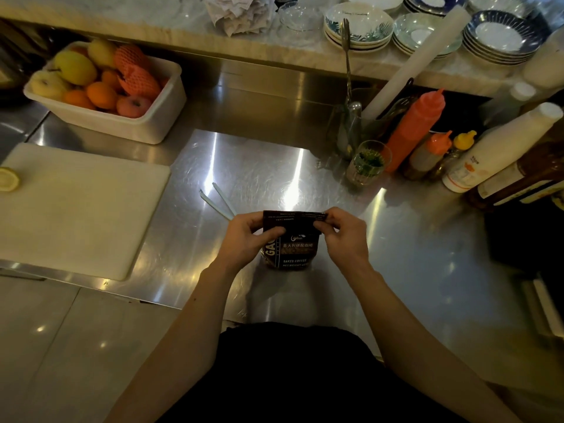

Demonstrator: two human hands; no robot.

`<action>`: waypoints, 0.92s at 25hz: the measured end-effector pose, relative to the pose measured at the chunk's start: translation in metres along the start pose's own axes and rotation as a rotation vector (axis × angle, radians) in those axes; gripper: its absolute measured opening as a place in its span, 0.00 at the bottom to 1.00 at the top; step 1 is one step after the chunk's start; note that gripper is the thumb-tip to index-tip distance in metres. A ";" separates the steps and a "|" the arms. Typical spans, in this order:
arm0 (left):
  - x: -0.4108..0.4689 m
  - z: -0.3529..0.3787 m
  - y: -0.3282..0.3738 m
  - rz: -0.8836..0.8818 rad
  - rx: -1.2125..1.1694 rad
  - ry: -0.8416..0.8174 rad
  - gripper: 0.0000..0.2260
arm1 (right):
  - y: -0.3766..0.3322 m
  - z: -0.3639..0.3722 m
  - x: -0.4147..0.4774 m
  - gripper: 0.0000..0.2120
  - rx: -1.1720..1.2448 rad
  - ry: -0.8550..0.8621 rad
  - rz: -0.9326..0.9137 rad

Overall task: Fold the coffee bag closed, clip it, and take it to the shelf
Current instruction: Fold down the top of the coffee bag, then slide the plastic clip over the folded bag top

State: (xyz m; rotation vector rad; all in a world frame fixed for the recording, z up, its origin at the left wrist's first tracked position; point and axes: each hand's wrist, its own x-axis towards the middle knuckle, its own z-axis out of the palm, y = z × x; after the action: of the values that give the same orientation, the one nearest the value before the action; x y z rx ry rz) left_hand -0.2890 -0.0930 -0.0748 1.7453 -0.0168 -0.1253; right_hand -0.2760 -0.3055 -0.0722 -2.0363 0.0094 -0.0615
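Both hands are closed on the top of the coffee bag (294, 242). The left hand (247, 239) pinches the upper left corner, thumb on the near face and fingers curled behind. The right hand (343, 236) pinches the upper right corner in the same manner. Neither hand holds anything else.

The coffee bag stands upright on the steel desk (396, 239), directly in front of the person and close to the near edge. Its top strip is bent over toward the person, with the printed reverse of the strip showing. The label on the near face remains readable below the fold.

Status of task, as judged from this view:
- Fold: in progress. One turn of the top appears formed; whether more turns are intended cannot be determined.
- Clip: not yet done. The pale clip (218, 200) lies open on the desk just beyond the left hand, apart from the bag.
- Transfer to shelf: not yet done. The bag rests on the desk.

Surroundings: a white cutting board (76, 206) lies to the left, with a tub of fruit (106, 87) behind it. Sauce bottles (418, 129) stand to the right. Stacked bowls (357, 29) sit on the raised ledge at the rear.
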 end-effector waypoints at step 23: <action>-0.069 -0.182 -0.044 -0.037 -0.158 0.454 0.12 | -0.041 0.181 0.044 0.19 -0.417 -0.450 0.165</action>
State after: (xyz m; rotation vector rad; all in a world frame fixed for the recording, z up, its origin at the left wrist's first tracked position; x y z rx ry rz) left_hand -0.3431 0.0985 -0.0818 1.5829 0.3479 0.2389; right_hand -0.2239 -0.1272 -0.1145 -2.4140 -0.1004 0.5429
